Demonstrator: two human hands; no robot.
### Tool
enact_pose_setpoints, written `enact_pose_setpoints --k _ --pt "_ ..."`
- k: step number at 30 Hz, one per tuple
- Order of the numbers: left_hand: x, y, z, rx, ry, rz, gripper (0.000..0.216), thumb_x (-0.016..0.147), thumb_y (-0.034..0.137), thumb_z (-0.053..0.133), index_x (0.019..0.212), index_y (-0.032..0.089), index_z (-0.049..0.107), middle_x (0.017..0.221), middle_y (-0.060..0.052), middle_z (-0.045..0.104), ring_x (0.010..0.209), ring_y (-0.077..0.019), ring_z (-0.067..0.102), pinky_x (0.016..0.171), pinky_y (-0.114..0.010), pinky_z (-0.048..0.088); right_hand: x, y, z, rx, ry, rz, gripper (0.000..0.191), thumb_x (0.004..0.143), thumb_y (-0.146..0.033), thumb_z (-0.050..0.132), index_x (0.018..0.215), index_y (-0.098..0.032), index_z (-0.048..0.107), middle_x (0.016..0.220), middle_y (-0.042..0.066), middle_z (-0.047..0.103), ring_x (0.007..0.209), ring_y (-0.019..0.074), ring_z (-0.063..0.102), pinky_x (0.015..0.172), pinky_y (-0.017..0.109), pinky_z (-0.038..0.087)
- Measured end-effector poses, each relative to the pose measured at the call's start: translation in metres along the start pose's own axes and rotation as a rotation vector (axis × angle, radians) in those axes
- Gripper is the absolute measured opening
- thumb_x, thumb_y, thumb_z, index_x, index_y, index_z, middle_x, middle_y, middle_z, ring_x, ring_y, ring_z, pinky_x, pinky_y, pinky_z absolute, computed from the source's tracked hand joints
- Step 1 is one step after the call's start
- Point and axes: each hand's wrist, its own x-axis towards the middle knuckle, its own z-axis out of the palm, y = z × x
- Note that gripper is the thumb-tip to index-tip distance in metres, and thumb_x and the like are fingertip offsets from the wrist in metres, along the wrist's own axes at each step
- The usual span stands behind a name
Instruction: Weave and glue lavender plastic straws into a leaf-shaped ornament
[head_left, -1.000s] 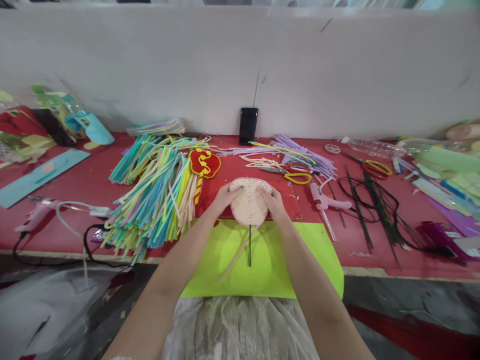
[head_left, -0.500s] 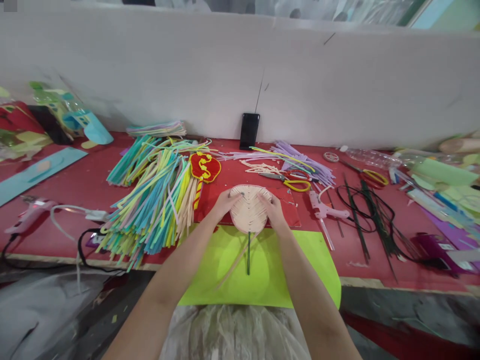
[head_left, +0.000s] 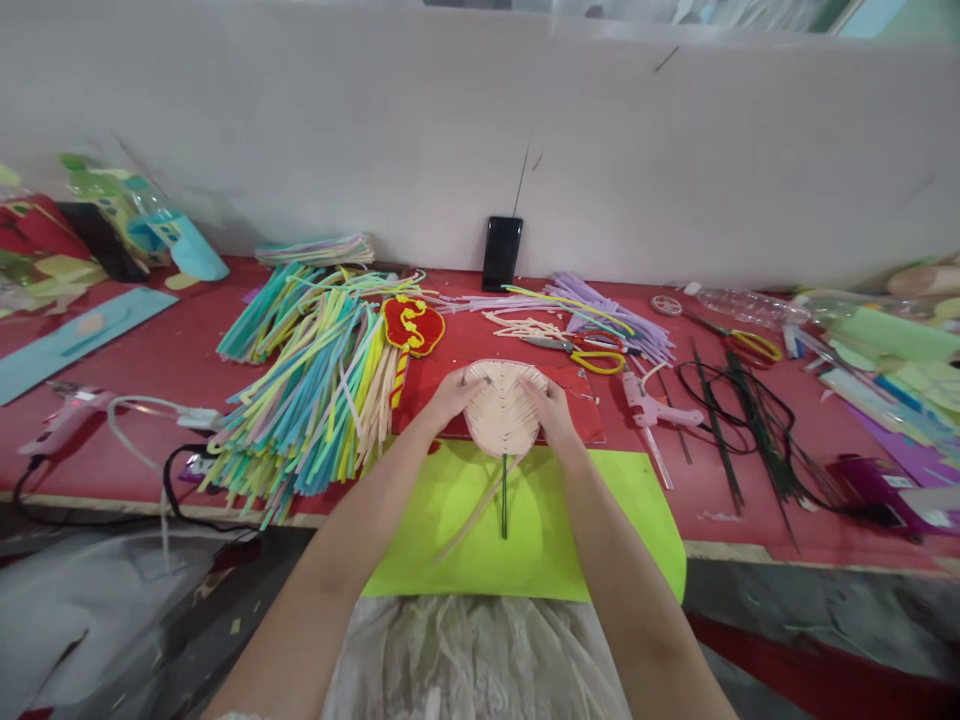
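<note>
A pale peach fan (head_left: pixel 502 415), round and built of pipe cleaners laid in slanting rows, is held between my two hands. My left hand (head_left: pixel 453 394) grips its left edge, thumb on the face. At the opposite edge, my right hand (head_left: pixel 550 404) pinches it the same way. A dark green stem (head_left: pixel 505 505) points down from the fan, with a loose peach strand (head_left: pixel 472 518) trailing to the left. Beneath lie a bright yellow-green sheet (head_left: pixel 622 530) and a red board (head_left: pixel 427 400). A red and yellow fan-shaped piece (head_left: pixel 414 328) rests to the left.
Bundles of coloured pipe cleaners (head_left: pixel 300 400) fill the left side; purple ones (head_left: pixel 607 310) lie behind. Yellow-handled scissors (head_left: pixel 596 360), a pink glue gun (head_left: pixel 656 408) and dark stems (head_left: pixel 757 430) are on the right. A phone (head_left: pixel 502 253) leans on the wall. Another glue gun (head_left: pixel 67 420) has cords.
The view has shifted slightly, so everything sits a little higher and to the right. Both hands keep their hold on the fan, with hardly any movement.
</note>
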Motion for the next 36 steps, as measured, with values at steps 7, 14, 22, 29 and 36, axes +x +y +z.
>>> enact_pose_setpoints --k 7,14,22,29,36 --pt "-0.002 0.001 0.003 -0.04 0.034 -0.057 0.039 0.066 0.041 0.073 0.091 0.011 0.07 0.091 -0.008 0.073 0.081 -0.0203 0.065 0.08 -0.033 0.05 0.001 0.001 0.0 0.054 0.001 0.015 0.04 0.06 -0.05 0.074 0.083 -0.018 0.068 0.085 0.005 0.074 0.077 0.0207 0.066 0.073 0.033 0.053" --pt "-0.003 0.004 0.002 0.043 0.085 -0.058 0.043 0.062 0.041 0.077 0.091 0.01 0.069 0.089 -0.007 0.073 0.077 -0.0187 0.065 0.076 -0.032 0.051 -0.002 -0.004 0.002 0.008 -0.037 -0.033 0.04 0.063 -0.05 0.073 0.085 -0.016 0.069 0.088 0.005 0.074 0.079 0.0192 0.065 0.074 0.032 0.052" --pt "-0.008 0.012 0.004 -0.255 -0.004 -0.211 0.049 0.073 0.057 0.064 0.093 0.012 0.068 0.087 -0.01 0.073 0.077 -0.0206 0.067 0.07 -0.032 0.053 0.006 0.001 -0.005 0.194 0.177 -0.068 0.04 0.065 -0.046 0.074 0.093 -0.018 0.069 0.097 0.005 0.073 0.087 0.0194 0.066 0.081 0.034 0.053" --pt "-0.013 0.018 0.012 -0.182 -0.13 -0.255 0.034 0.063 0.031 0.08 0.084 0.009 0.066 0.08 -0.007 0.072 0.064 -0.0157 0.065 0.072 -0.035 0.055 0.012 0.001 -0.011 0.356 0.284 -0.081 0.038 0.069 -0.05 0.07 0.091 -0.019 0.067 0.102 0.005 0.072 0.098 0.0196 0.065 0.087 0.034 0.053" --pt "-0.009 0.02 0.009 -0.272 0.043 -0.18 0.02 0.071 0.02 0.072 0.087 0.011 0.066 0.085 -0.005 0.072 0.07 -0.0151 0.066 0.074 -0.034 0.056 0.003 -0.01 -0.004 0.3 0.026 0.032 0.035 0.062 -0.048 0.076 0.082 -0.022 0.065 0.07 -0.004 0.066 0.059 0.012 0.059 0.049 0.024 0.05"
